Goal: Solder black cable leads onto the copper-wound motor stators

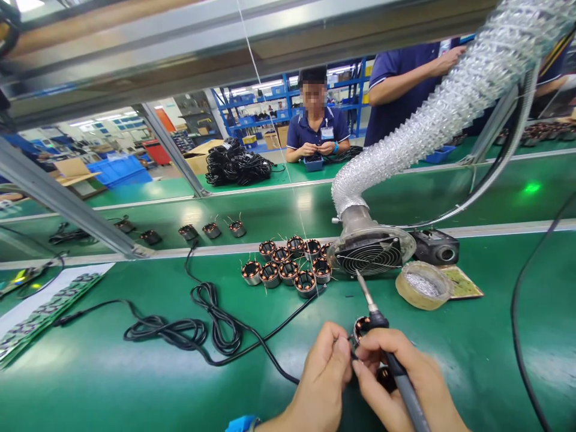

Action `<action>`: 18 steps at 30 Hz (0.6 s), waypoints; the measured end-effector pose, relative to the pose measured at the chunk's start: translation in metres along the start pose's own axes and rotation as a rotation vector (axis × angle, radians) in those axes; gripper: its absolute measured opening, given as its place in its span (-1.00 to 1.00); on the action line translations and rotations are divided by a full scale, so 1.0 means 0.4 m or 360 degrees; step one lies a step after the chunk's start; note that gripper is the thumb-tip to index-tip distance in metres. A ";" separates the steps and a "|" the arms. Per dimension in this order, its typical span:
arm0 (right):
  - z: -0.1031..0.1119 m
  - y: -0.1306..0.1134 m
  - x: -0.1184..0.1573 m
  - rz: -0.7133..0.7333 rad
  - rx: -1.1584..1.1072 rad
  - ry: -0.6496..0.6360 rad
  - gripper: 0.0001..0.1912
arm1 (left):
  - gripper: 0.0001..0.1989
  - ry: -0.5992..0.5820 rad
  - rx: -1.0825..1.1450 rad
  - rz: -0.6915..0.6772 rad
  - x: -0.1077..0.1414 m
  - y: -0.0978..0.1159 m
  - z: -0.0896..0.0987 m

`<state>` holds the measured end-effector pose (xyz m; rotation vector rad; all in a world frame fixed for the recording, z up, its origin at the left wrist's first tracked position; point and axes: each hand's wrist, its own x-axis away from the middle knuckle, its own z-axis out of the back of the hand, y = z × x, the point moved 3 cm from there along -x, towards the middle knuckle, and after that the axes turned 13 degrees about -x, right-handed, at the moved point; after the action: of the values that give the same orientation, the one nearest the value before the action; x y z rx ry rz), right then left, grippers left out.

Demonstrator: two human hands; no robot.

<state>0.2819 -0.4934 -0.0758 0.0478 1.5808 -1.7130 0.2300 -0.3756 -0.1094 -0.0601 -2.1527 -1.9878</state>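
Observation:
My right hand (405,375) is closed around a soldering iron (377,320), its metal tip pointing up and away toward the fan. Thumb and forefinger of that hand also come together beside a small dark piece. Close by, my left hand (321,375) is pinched, and a black cable (281,371) runs into it; the fingertips hide its end. Just beyond both hands sits a wire-wound motor stator (359,327), partly covered by the iron and the right fingers. Another copper-wound part (384,378) shows under the right hand.
Several stators (288,271) cluster ahead, left of a fume fan (371,255) with a foil duct (418,129). A round tub (423,288) of metallic shavings and a sponge (462,282) lie right. Circuit boards (49,306) lie left. A co-worker (317,129) sits opposite.

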 end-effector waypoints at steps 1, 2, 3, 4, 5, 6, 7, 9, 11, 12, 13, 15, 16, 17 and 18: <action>-0.002 -0.002 0.002 0.0048 0.0007 -0.0051 -0.78 | -0.53 -0.0028 -0.0017 0.0029 -0.002 0.001 0.004; -0.002 -0.003 0.003 0.0084 0.0010 -0.0098 -0.72 | -0.53 -0.0060 -0.0067 0.0057 -0.005 0.002 0.011; 0.001 -0.005 0.004 0.0112 0.0013 -0.0140 -0.66 | -0.54 -0.0092 -0.0146 0.0080 -0.008 0.004 0.020; 0.005 -0.006 0.005 0.0136 0.0018 -0.0173 -0.61 | -0.55 -0.0119 -0.0247 0.0096 -0.011 0.006 0.030; 0.012 -0.007 0.004 0.0151 0.0026 -0.0190 -0.58 | -0.55 -0.0140 -0.0361 0.0104 -0.013 0.009 0.040; 0.020 -0.008 0.001 0.0156 0.0040 -0.0195 -0.57 | -0.56 -0.0163 -0.0482 0.0105 -0.014 0.013 0.048; 0.028 -0.009 -0.003 0.0151 0.0066 -0.0197 -0.58 | -0.56 -0.0186 -0.0605 0.0101 -0.014 0.018 0.054; 0.039 -0.011 -0.013 0.0145 0.0106 -0.0217 -0.62 | -0.57 -0.0247 -0.0827 0.0071 -0.012 0.028 0.059; 0.040 -0.016 -0.024 0.0188 0.0121 -0.0288 -0.66 | -0.59 -0.0285 -0.0922 0.0046 -0.009 0.037 0.059; 0.038 -0.019 -0.028 0.0231 0.0118 -0.0327 -0.68 | -0.59 -0.0298 -0.0899 0.0047 -0.008 0.039 0.058; 0.036 -0.020 -0.031 0.0270 0.0115 -0.0356 -0.69 | -0.59 -0.0308 -0.0834 0.0055 -0.007 0.039 0.057; 0.036 -0.016 -0.035 0.0292 0.0134 -0.0378 -0.68 | -0.56 -0.0339 -0.0647 0.0087 -0.008 0.036 0.057; 0.039 -0.012 -0.035 0.0278 0.0148 -0.0369 -0.68 | -0.54 -0.0366 -0.0556 0.0107 -0.008 0.033 0.057; 0.044 -0.007 -0.036 0.0251 0.0157 -0.0367 -0.69 | -0.53 -0.0396 -0.0483 0.0122 -0.008 0.031 0.058; 0.049 -0.003 -0.037 0.0227 0.0160 -0.0373 -0.70 | -0.53 -0.0422 -0.0437 0.0133 -0.008 0.030 0.058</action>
<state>0.3004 -0.5028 -0.0630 0.0094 1.2895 -1.6216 0.2321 -0.3513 -0.0998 -0.4728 -1.9631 -2.3219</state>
